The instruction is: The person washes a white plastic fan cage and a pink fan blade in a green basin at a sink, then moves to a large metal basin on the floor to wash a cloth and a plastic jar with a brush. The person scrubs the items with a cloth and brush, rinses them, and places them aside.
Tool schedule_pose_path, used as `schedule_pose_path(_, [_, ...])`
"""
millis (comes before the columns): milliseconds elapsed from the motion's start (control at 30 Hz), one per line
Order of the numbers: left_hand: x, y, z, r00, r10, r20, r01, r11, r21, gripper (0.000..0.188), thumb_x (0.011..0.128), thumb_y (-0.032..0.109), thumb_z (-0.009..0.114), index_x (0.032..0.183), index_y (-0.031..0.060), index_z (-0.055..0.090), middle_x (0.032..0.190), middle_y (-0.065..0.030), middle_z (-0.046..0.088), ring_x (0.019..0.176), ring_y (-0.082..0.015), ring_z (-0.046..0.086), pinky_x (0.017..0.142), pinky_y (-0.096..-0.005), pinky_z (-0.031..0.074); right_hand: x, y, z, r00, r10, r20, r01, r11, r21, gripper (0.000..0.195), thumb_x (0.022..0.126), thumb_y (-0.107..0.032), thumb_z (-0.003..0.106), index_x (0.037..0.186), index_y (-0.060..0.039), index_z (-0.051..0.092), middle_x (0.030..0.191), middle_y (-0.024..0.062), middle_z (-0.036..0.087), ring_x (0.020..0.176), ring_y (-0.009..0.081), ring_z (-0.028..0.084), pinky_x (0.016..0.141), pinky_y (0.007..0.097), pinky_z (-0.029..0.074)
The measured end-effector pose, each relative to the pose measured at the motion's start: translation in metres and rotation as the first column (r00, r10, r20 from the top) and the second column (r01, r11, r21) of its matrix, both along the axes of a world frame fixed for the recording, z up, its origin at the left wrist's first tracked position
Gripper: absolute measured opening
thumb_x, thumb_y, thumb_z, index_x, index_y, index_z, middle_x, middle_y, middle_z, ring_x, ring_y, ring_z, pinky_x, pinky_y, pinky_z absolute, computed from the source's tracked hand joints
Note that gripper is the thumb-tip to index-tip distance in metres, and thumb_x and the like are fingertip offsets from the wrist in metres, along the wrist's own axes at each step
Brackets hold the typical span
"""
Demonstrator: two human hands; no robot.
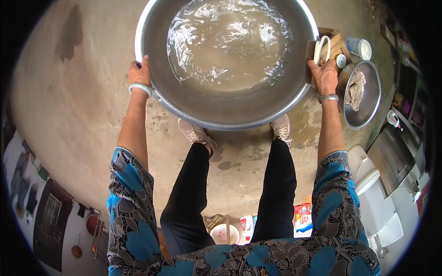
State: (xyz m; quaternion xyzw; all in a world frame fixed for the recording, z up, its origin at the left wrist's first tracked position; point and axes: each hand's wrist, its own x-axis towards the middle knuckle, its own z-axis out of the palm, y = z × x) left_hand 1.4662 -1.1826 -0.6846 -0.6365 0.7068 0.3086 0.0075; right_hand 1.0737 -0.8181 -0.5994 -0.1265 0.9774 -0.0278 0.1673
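Note:
A large round metal basin (221, 110) holds cloudy water (228, 51) with bright ripples on its surface. My left hand (140, 72) grips the basin's left rim, the thumb over the top and the fingers mostly hidden below. At the right rim, my right hand (324, 74) is closed on a scrub brush (316, 53) with a white looped handle and brown bristles. The bristles face inward over the basin's edge. Whether the right fingers also hold the rim underneath cannot be seen.
Right of the basin stand a wooden stool (333, 43), a white tub (364, 49) on its side, a can (340, 61) and a smaller metal bowl (374, 100) with a wet cloth (355, 90) inside. My shoes (198, 134) are on the damp concrete floor (238, 186). Behind lies a white basin (222, 234).

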Motion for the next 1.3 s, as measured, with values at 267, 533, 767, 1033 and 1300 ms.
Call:
schedule_pose_path(267, [0.003, 0.010, -0.010, 1.000, 0.004, 0.012, -0.002, 0.990, -0.141, 0.051, 0.092, 0.049, 0.059, 0.089, -0.0015, 0.055, 0.079, -0.0237, 0.063, 0.070, -0.0396, 0.057, 0.070, -0.0438, 0.048, -0.023, -0.015, -0.008, 0.972, 0.168, -0.162, -0.198, 0.961, -0.191, 0.056, 0.069, -0.037, 0.077, 0.097, 0.0057, 0.055, 0.088, 0.0249, 0.065, 0.083, 0.0377, 0.064, 0.079, 0.0415, 0.050])
schedule_pose_path(533, [0.002, 0.011, -0.017, 0.997, 0.057, -0.060, -0.064, 0.990, -0.127, 0.052, 0.092, 0.049, 0.061, 0.087, -0.0029, 0.057, 0.076, -0.0221, 0.062, 0.068, -0.0329, 0.056, 0.069, -0.0426, 0.048, -0.092, -0.028, -0.045, 0.961, -0.091, 0.261, 0.198, 0.884, -0.423, 0.038, 0.074, -0.035, 0.071, 0.087, -0.0016, 0.059, 0.080, 0.0049, 0.062, 0.070, 0.0145, 0.057, 0.063, 0.0290, 0.046])
schedule_pose_path(767, [0.029, 0.022, 0.010, 0.870, 0.360, -0.338, -0.340, 0.933, 0.119, 0.047, 0.086, 0.044, 0.071, 0.095, -0.0024, 0.069, 0.079, -0.0072, 0.069, 0.067, -0.0121, 0.058, 0.065, -0.0300, 0.049, -0.036, -0.061, 0.009, 0.769, -0.048, 0.637, 0.460, 0.734, -0.500, 0.027, 0.079, -0.026, 0.064, 0.090, -0.0013, 0.062, 0.075, 0.0008, 0.061, 0.064, 0.0104, 0.054, 0.061, 0.0250, 0.045])
schedule_pose_path(1033, [0.044, 0.005, 0.036, 0.968, 0.226, -0.108, -0.229, 0.973, -0.014, 0.055, 0.082, 0.051, 0.072, 0.082, -0.0037, 0.068, 0.066, -0.0098, 0.064, 0.059, -0.0164, 0.054, 0.060, -0.0333, 0.047, -0.032, -0.040, -0.015, 0.763, -0.115, 0.636, 0.494, 0.738, -0.460, 0.026, 0.074, -0.025, 0.068, 0.079, 0.0002, 0.064, 0.073, 0.0049, 0.064, 0.062, 0.0128, 0.058, 0.060, 0.0268, 0.048])
schedule_pose_path(1300, [0.056, -0.004, 0.063, 0.989, 0.107, 0.106, -0.110, 0.994, 0.020, 0.061, 0.081, 0.057, 0.069, 0.076, -0.0038, 0.063, 0.063, -0.0083, 0.059, 0.058, -0.0173, 0.049, 0.060, -0.0346, 0.045, -0.002, -0.030, -0.016, 0.740, -0.178, 0.649, 0.564, 0.691, -0.453, 0.036, 0.074, -0.028, 0.067, 0.087, 0.0050, 0.066, 0.075, 0.0063, 0.064, 0.063, 0.0139, 0.059, 0.059, 0.0278, 0.048])
